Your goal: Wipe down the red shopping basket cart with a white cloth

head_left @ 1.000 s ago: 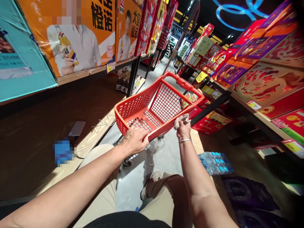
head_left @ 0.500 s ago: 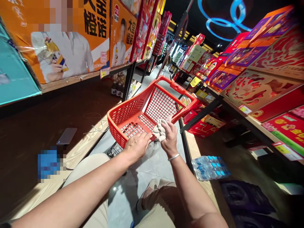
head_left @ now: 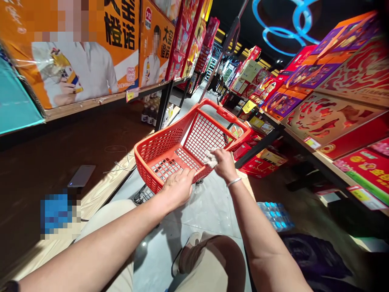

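A red plastic shopping cart (head_left: 158, 140) with grid walls stands in front of me, its basket bare inside. My left hand (head_left: 179, 186) is closed over the near rim, thumb on the outside and fingertips hooked inward. Bunched in my right hand (head_left: 225, 164) is a pale cleaning cloth (head_left: 210, 158), pressed against the right side rim. A thin bracelet circles the right wrist. The fingers of the right hand hide part of the cloth and the rim below it.
Shelves of orange cartons (head_left: 124, 48) rise on the left, and gift boxes (head_left: 328, 117) line the right. A white power bank or phone (head_left: 82, 175) with a cable lies low at left. Shrink-wrapped water bottles (head_left: 276, 215) sit low at right. Tiled floor runs between the shelves.
My right hand has moved right and slightly away along the rim with the cloth. The left hand keeps its hold on the near rim.
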A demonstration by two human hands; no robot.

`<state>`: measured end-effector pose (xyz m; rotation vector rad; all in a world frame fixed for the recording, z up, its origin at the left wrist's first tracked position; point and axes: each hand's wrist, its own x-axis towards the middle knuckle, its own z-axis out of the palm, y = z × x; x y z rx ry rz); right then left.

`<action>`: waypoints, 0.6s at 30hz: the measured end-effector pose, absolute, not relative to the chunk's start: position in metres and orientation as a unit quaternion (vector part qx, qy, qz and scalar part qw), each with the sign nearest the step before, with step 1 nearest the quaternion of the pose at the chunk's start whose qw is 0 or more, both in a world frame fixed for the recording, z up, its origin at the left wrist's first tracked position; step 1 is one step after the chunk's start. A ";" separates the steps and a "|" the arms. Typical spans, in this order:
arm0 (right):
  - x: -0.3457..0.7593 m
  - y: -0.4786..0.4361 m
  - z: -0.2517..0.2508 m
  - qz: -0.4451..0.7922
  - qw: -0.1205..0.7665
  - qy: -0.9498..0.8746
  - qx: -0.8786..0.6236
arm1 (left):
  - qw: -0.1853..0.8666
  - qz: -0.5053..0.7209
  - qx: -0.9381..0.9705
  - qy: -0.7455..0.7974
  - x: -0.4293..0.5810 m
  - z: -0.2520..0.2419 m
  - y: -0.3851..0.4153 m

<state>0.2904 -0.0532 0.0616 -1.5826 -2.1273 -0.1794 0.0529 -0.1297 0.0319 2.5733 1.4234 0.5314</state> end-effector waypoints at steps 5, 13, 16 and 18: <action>0.279 -0.075 0.056 -0.032 0.208 -0.828 -0.521 | 0.091 0.144 0.879 0.445 0.070 0.024 -0.121; 0.400 0.036 0.110 -0.155 0.270 -0.683 -0.661 | 0.072 0.129 0.888 0.436 0.064 0.015 -0.122; 0.411 0.049 0.113 -0.152 0.284 -0.640 -0.698 | 0.089 0.120 0.889 0.433 0.063 0.017 -0.121; 0.403 0.041 0.102 -0.136 0.283 -0.638 -0.703 | 0.101 0.123 0.887 0.433 0.062 0.018 -0.120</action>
